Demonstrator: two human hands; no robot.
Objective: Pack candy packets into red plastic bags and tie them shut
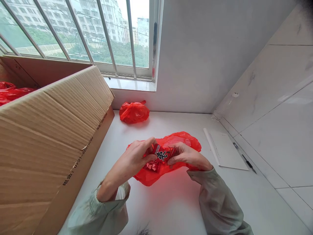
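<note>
Between both hands is a small red snack packet [162, 153] with dark, white-edged lettering. My left hand [141, 153] pinches its left end between thumb and fingers. At its right end, my right hand [183, 154] grips the packet the same way. Just below it, a second dark red packet [152, 165] with pale print shows partly under my left fingers; whether that hand touches it I cannot tell. Beneath the packets and hands a thin red plastic bag [151, 179] lies spread on the white table [168, 209]. The bag's opening is hidden.
A tied red plastic bag [134, 112] sits by the wall. On the left stands a large open cardboard box [61, 130] with red bags [14, 93] inside. To the right lie a notepad [227, 150] and a pen [244, 158], with a clear bottle [223, 106] in the corner.
</note>
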